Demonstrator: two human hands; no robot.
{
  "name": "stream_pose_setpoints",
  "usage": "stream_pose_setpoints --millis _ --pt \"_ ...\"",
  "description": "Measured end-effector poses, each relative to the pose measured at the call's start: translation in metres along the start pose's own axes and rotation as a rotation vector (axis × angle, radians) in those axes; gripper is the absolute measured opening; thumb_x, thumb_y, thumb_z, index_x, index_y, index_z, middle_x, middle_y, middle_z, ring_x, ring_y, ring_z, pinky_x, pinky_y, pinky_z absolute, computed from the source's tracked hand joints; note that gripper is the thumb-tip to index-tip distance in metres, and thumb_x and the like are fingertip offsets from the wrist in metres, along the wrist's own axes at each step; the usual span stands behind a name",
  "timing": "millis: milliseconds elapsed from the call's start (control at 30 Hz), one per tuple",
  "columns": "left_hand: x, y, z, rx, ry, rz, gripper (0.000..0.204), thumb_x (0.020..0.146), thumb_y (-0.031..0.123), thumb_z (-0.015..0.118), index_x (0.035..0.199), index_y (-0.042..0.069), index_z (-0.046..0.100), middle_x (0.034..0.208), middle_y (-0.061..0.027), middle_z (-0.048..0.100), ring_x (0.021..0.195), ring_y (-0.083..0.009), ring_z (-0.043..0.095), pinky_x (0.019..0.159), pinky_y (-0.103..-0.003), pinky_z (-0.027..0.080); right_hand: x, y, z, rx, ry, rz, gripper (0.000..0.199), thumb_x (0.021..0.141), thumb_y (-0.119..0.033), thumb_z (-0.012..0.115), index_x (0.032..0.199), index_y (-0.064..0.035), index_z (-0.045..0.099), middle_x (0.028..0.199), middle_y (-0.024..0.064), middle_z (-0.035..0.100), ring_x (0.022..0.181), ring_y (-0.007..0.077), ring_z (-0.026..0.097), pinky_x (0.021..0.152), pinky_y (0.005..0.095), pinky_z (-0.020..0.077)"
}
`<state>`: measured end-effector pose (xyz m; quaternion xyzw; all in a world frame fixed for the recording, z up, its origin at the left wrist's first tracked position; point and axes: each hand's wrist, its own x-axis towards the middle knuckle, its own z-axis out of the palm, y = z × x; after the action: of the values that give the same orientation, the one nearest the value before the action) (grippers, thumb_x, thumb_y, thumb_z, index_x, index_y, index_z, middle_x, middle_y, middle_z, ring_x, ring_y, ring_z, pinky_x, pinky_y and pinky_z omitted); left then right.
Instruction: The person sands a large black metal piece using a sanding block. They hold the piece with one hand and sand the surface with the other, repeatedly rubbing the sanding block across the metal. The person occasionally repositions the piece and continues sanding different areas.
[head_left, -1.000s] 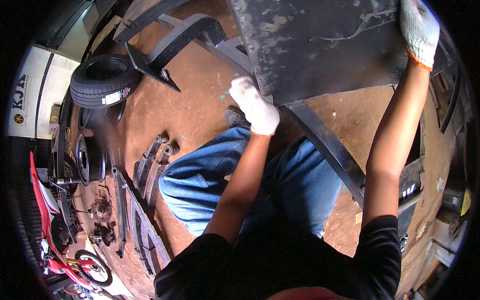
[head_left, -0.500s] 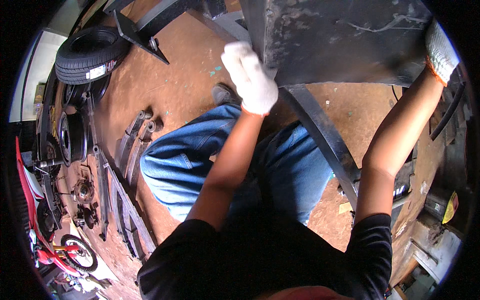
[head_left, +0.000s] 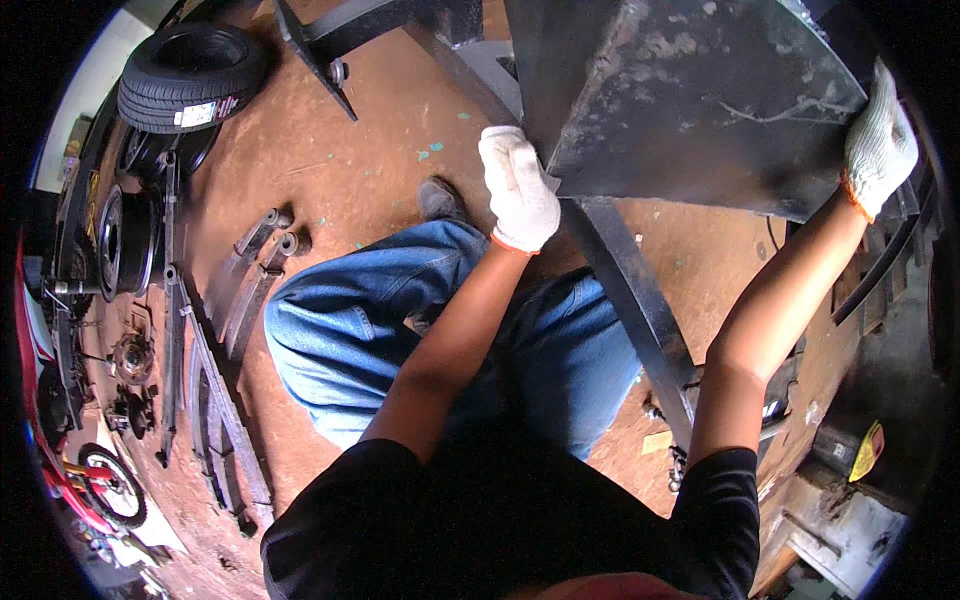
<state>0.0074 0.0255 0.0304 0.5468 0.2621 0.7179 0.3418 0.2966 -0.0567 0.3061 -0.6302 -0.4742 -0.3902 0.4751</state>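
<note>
Both my gloved hands on the dark steel plate

My left hand (head_left: 518, 188) has slid up to clamp the steel plate (head_left: 690, 100) at its left corner above my knees; my right hand (head_left: 879, 143) now wraps its right edge, lower than before.

Large dark scuffed metal plate (head_left: 690, 100), tilted

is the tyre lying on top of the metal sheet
No, the black tyre lies on the brown floor at upper left, well apart from the dark metal sheet that both gloved hands grip.
</note>
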Motion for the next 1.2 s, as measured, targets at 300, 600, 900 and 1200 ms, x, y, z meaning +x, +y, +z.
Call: stream_pose_setpoints --millis 300,600,900,1200 --pt "0.049 0.062 0.023 -0.106 0.044 0.085 0.009 0.098 0.003 0.047 0.101 0.002 0.055 0.103 -0.0185 0.054 0.089 -0.033 0.055 0.085 -0.04 0.046 -0.008 -0.034 -0.006 0.064 0.114 0.119 0.053 0.098 -0.041 0.069 0.072 0.0056 0.069 0.058 -0.0015 0.051 0.059 0.0105 0.04 0.057 0.0308 0.0334" --pt "0.023 -0.045 -0.057 0.262 0.008 -0.203 0.016 0.103 0.018 0.054 0.099 0.002 0.053 0.087 -0.0141 0.061 0.079 -0.0266 0.06 0.077 -0.041 0.05 0.002 -0.01 -0.008 -0.014 0.006 0.113 0.05 0.099 -0.041 0.067 0.094 0.0084 0.075 0.065 0.0011 0.057 0.066 0.0114 0.044 0.062 0.0308 0.0387" --pt "0.029 -0.024 -0.062 0.127 0.011 -0.202 0.021 0.099 0.025 0.063 0.105 0.005 0.058 0.096 -0.0175 0.065 0.089 -0.0365 0.067 0.081 -0.045 0.053 0.013 -0.01 -0.011 -0.106 -0.064 0.146 0.06 0.098 -0.049 0.066 0.101 0.0112 0.072 0.07 0.0065 0.062 0.068 0.0165 0.046 0.067 0.0351 0.0416" --pt "0.012 0.02 0.001 0.205 0.001 0.006 0.013 0.096 0.018 0.062 0.099 0.006 0.057 0.094 -0.0173 0.06 0.084 -0.0398 0.064 0.074 -0.046 0.054 0.014 -0.014 -0.008 -0.069 -0.034 0.145 0.055 0.096 -0.048 0.067 0.102 0.0067 0.076 0.082 0.0146 0.074 0.073 0.0197 0.057 0.073 0.0359 0.0462"
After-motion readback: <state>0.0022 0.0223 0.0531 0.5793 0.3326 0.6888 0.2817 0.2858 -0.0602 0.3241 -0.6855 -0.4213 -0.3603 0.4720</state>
